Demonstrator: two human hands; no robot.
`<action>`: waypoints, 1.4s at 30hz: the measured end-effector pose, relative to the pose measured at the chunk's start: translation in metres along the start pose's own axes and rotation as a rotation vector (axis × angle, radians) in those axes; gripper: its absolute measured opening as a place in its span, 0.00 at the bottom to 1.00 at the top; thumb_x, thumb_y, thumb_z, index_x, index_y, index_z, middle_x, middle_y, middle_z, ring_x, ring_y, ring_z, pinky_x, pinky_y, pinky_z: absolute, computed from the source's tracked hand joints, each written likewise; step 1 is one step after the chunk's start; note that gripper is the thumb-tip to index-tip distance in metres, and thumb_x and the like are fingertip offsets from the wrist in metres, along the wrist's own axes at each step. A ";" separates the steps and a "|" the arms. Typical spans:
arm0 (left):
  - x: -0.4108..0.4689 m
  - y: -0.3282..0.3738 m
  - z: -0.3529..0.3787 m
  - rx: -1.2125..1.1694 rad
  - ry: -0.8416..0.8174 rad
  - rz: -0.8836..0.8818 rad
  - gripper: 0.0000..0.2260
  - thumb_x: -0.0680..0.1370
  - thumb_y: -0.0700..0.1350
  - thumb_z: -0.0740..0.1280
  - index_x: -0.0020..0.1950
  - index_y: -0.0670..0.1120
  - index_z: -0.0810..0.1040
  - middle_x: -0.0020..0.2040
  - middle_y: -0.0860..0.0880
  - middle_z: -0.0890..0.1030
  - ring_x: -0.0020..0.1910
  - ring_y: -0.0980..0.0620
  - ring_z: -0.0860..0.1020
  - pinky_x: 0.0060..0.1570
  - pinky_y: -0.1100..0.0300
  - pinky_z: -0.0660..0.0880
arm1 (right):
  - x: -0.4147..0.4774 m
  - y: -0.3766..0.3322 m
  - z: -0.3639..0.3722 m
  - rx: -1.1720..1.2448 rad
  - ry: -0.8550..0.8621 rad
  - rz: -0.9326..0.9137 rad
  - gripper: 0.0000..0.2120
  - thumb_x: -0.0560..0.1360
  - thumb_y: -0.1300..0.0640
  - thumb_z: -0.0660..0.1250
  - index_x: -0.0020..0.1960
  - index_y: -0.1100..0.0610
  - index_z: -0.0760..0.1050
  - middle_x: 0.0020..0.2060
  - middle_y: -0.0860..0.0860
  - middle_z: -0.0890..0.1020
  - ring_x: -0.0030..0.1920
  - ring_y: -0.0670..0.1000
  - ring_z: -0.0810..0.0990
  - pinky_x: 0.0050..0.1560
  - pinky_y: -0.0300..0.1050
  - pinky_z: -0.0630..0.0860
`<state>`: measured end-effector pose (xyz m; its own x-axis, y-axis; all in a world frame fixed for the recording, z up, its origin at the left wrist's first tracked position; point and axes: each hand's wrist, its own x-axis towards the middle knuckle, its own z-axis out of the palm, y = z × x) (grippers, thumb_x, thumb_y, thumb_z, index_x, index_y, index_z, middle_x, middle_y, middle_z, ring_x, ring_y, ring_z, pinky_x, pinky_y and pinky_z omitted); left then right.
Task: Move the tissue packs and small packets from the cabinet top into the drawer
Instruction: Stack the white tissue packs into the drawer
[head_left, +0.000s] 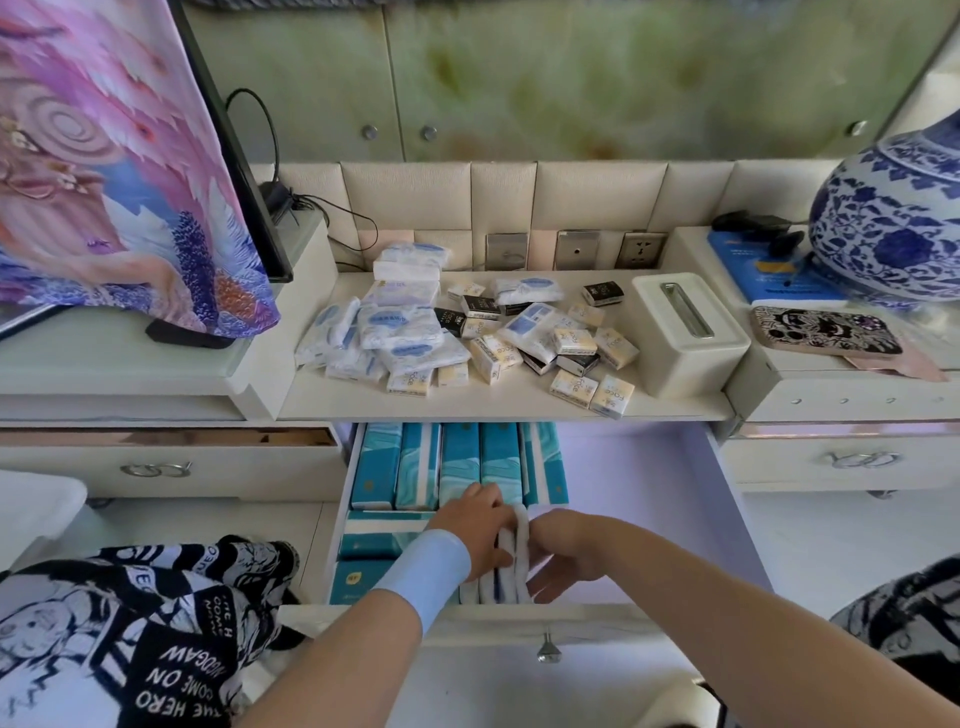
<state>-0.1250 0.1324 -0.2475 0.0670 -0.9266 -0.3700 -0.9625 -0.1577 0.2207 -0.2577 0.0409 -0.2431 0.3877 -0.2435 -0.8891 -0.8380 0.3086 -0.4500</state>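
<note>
Both my hands are down in the open drawer (639, 525). My left hand (475, 525) and my right hand (563, 553) press on either side of white-and-blue tissue packs (511, 564) standing on edge near the drawer's front. Teal tissue boxes (447, 462) fill the drawer's left half. On the cabinet top (493, 400) lies a heap of white-blue tissue packs (397, 332) at left, with several small yellow-white packets (574, 343) and black packets (480, 306) scattered to the right.
A white tissue box holder (685, 338) stands right of the packets. A blue-and-white porcelain vase (893, 228) and a patterned phone (826, 332) sit on the raised right unit. A cloth-covered screen (119, 171) rises at left. The drawer's right half is bare.
</note>
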 end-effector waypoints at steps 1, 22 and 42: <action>0.001 -0.002 0.000 -0.008 0.000 -0.006 0.22 0.76 0.54 0.68 0.69 0.52 0.70 0.65 0.49 0.68 0.66 0.47 0.65 0.59 0.50 0.70 | -0.001 0.000 0.001 -0.007 -0.004 -0.011 0.12 0.80 0.61 0.58 0.61 0.58 0.76 0.55 0.58 0.83 0.49 0.59 0.86 0.53 0.58 0.82; 0.007 -0.036 -0.047 -0.146 0.089 -0.114 0.16 0.79 0.53 0.63 0.67 0.54 0.73 0.67 0.51 0.69 0.68 0.50 0.67 0.63 0.51 0.70 | -0.009 -0.047 0.003 -1.097 0.647 -0.254 0.05 0.78 0.54 0.60 0.49 0.54 0.73 0.43 0.50 0.77 0.44 0.52 0.79 0.40 0.44 0.75; 0.056 -0.203 -0.176 -0.065 0.193 -0.517 0.35 0.77 0.43 0.64 0.79 0.56 0.49 0.79 0.47 0.45 0.77 0.41 0.47 0.72 0.43 0.58 | 0.050 -0.269 -0.004 -1.324 0.587 -0.562 0.49 0.73 0.53 0.69 0.80 0.45 0.37 0.80 0.53 0.40 0.79 0.59 0.39 0.74 0.69 0.53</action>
<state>0.1208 0.0523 -0.1544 0.5789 -0.7678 -0.2745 -0.7740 -0.6234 0.1113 -0.0147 -0.0580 -0.1663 0.8228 -0.4561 -0.3389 -0.4934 -0.8693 -0.0279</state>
